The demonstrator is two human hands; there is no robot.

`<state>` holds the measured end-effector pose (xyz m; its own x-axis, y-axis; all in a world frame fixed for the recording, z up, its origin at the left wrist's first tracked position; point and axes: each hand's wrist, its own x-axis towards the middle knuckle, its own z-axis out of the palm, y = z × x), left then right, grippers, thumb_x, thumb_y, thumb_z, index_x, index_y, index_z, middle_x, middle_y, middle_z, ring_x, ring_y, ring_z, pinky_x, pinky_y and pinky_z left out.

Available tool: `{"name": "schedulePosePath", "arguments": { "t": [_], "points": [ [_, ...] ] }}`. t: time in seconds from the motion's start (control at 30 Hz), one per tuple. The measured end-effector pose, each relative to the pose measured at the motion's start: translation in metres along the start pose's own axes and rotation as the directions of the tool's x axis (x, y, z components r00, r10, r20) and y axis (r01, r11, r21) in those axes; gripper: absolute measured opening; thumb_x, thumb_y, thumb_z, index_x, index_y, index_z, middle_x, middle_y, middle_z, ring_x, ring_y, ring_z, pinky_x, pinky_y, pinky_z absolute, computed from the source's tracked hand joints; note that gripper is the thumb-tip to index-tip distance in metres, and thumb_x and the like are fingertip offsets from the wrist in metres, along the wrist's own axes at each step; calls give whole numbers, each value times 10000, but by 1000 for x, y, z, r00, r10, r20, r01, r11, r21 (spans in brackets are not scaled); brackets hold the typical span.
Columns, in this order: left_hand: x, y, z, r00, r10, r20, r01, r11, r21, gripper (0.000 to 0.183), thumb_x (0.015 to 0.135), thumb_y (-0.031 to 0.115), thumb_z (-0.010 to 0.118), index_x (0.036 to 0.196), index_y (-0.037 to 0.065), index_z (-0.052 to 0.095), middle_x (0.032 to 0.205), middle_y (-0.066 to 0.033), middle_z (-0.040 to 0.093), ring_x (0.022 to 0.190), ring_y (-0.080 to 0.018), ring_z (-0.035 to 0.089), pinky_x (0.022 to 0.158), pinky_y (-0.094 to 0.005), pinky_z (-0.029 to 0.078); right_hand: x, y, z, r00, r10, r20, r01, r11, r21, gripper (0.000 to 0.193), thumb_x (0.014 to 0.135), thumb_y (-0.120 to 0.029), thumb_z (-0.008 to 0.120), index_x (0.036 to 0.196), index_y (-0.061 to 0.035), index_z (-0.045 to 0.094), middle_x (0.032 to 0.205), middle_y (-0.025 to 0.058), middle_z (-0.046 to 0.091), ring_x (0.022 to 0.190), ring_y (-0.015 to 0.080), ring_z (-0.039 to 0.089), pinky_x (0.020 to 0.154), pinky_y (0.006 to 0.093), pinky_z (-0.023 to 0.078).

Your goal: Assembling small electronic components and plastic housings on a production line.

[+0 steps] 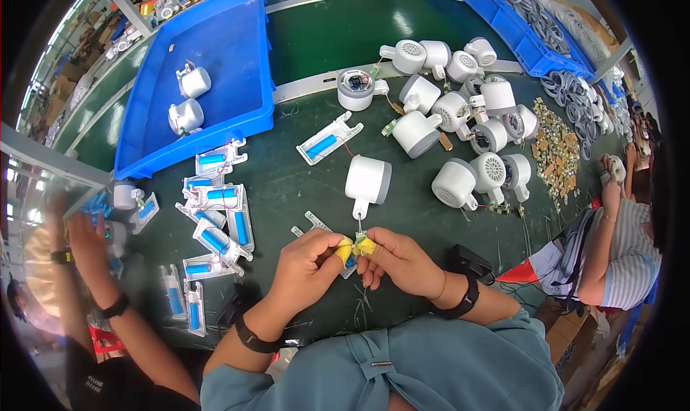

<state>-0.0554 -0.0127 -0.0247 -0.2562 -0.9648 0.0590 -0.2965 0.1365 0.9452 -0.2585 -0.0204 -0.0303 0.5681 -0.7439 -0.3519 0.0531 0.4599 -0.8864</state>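
A small green circuit board (361,235) is held close to the body, above the near part of a dark green worktable (287,188); it is pinched at the fingertips of both hands, which nearly meet around it. The left hand (309,265) is curled, its thumb and forefinger pressed together beside the board; the right hand (402,261) is closed in on the other side in a similar pinch, its lower fingers bent; yellow finger covers (344,251) are worn on both hands; exactly which fingertip bears on the board cannot be told, as it is partly hidden. The board is joined by a short wire to the narrow handle of a white cup-shaped plastic housing with a grey rim (366,180), laid on its side just beyond the hands.

Beneath the hands, a white plastic frame with a blue cylinder is partly covered; to the left, more white plastic frames with blue cylinders (215,240) are heaped loosely; behind these, two white housings (194,82) are held in a large blue plastic tray (230,44). To the right, many similar housings (454,184) are clustered; beside them, a pile of small green and tan boards (557,149) is spread; farther right, grey ring-shaped parts (568,98) are heaped beside a blue bin (517,48). At the far left, a co-worker's blurred hands (88,242) are seen; at the right edge, a striped sleeve (632,271) is visible.
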Motion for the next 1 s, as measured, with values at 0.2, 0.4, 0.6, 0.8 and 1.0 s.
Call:
{"name": "schedulePosePath", "arguments": {
  "t": [0.2, 0.4, 0.6, 0.8, 1.0],
  "points": [
    [-1, -3, 1, 1000, 29, 9, -29, 999, 37, 187, 780, -50, 626, 961, -3, 629, 819, -58, 607, 616, -102, 565, 540, -239, 452, -2, -3, 4, 999, -51, 0, 51, 993, -109, 219, 1024, -202, 405, 988, -14, 511, 775, 49, 604, 616, 99, 603, 545, 222, 499],
    [-3, -4, 2, 998, 62, -29, -62, 998, 16, 202, 761, -53, 635, 955, 2, 622, 800, -49, 594, 588, -94, 546, 521, -235, 439, -3, -2, 5, 1000, -18, -23, 15, 991, -131, 202, 1007, -174, 405, 921, -24, 510, 722, 37, 596, 564, 85, 581, 485, 216, 472],
    [-2, 0, -2, 998, 69, -4, -69, 997, 30, 177, 763, -61, 649, 930, -4, 628, 852, -39, 617, 628, -59, 528, 546, -212, 425, -1, -1, 3, 1000, -23, -11, 21, 994, -105, 209, 1019, -181, 384, 952, -23, 503, 760, 43, 595, 592, 90, 587, 501, 212, 471],
    [-2, 4, 1, 977, 209, -45, -196, 960, 198, 196, 735, -57, 663, 914, 14, 627, 831, -70, 620, 571, -121, 549, 511, -241, 434, -3, -2, 3, 999, -39, 28, 43, 987, -157, 221, 1032, -199, 375, 967, -32, 504, 775, 35, 587, 617, 88, 589, 519, 209, 473],
    [-4, 12, 11, 908, 418, -35, -351, 803, 482, 210, 695, -30, 673, 887, 36, 619, 812, -105, 623, 579, -224, 607, 519, -314, 493, -4, 7, 9, 998, -28, -55, 16, 975, -222, 196, 1005, -184, 385, 891, -52, 474, 701, 37, 572, 552, 99, 573, 490, 244, 474]
  ]
}}
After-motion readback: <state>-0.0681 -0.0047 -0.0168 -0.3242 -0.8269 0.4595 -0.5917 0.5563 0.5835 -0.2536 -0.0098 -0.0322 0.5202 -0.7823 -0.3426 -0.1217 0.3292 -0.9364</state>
